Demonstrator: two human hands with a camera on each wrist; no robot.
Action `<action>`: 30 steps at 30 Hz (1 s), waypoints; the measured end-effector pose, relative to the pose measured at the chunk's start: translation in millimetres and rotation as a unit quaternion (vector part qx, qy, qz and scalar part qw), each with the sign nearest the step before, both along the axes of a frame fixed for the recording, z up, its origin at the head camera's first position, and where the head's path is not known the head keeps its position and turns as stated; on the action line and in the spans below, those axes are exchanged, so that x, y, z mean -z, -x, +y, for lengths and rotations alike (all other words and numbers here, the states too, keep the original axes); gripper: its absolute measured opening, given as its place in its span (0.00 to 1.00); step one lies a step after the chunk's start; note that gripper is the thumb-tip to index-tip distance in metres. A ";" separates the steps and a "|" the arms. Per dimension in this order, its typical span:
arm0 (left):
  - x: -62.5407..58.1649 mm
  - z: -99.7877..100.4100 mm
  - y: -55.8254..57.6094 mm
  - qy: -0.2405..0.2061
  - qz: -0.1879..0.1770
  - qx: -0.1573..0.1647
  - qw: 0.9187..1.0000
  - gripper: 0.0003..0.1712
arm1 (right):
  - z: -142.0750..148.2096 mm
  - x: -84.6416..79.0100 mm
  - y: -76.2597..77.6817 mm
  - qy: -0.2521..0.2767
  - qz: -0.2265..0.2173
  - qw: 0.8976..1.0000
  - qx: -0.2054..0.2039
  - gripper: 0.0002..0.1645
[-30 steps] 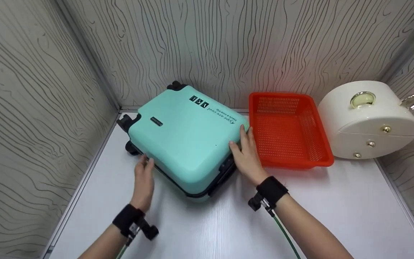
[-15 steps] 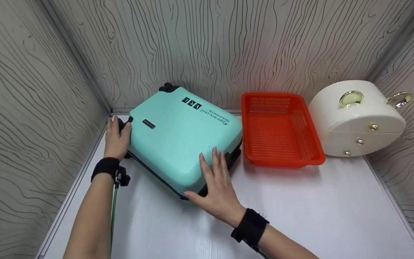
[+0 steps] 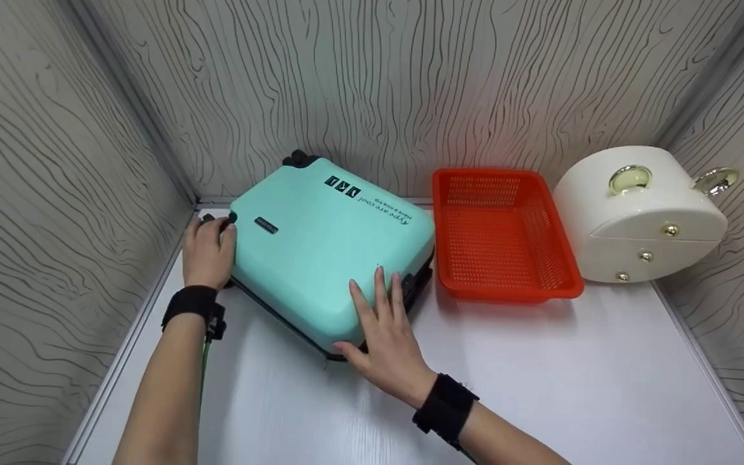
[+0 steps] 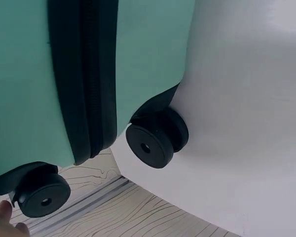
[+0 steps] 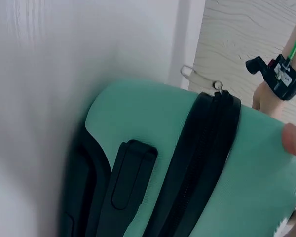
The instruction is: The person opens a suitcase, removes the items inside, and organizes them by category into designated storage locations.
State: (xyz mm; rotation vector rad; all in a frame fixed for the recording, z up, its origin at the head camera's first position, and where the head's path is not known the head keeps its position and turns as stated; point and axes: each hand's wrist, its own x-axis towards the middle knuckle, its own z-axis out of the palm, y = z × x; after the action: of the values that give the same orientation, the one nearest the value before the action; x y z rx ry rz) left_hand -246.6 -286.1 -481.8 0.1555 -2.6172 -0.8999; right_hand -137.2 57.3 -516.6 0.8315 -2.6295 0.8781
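Suitcase: the suitcase (image 3: 320, 248) lies on its broad side on the table (image 3: 507, 374), between the two hands, lettered shell up; laid so, it probably cannot roll off on its wheels (image 4: 150, 145).
Left hand: the left hand (image 3: 208, 255) covers a wheeled corner, thumb against the shell, probably to steady that end; whether its fingers clamp the wheel there or merely rest over it, I cannot tell.
Right hand: the right hand (image 3: 388, 345) is spread on the nearest corner, fingers straight and apart, gripping nothing; placed opposite the left, it seems to brace the other end.
Zip: the zip (image 5: 202, 168) runs round the edge below the right hand and looks closed where it shows; a loose metal pull (image 5: 201, 76) hangs from it.
Basket: the basket (image 3: 511, 294) stands beyond and right of the right hand, just beside the suitcase; contact between them is unclear.
Box: the white box (image 3: 637, 223) is farther right again, perhaps kept out of both arms' way.
Hidden: the suitcase's underside and the right palm; the left wrist view catches only fingertips at its edge.
Hard to read: the small plate (image 3: 266, 225) near the left hand.
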 end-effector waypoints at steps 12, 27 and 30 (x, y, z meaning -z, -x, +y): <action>8.0 5.0 -12.0 0.072 0.047 0.021 0.996 0.38 | 43.1 -20.1 34.6 -0.015 -0.108 0.993 -0.042 0.57; 10.7 52.1 -45.3 0.142 0.002 0.026 0.989 0.70 | 98.5 -41.8 88.9 -0.020 -0.181 0.982 -0.040 0.50; 9.0 61.6 -49.5 0.136 -0.004 0.016 0.991 0.69 | 103.3 -42.8 97.1 -0.019 -0.181 0.982 -0.041 0.51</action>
State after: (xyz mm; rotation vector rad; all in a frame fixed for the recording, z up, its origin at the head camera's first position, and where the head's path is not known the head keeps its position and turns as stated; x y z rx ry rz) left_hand -197.1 -224.5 -490.8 0.0451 -2.7241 -0.5441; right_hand -234.3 160.6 -473.8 0.8638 -2.9470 1.0962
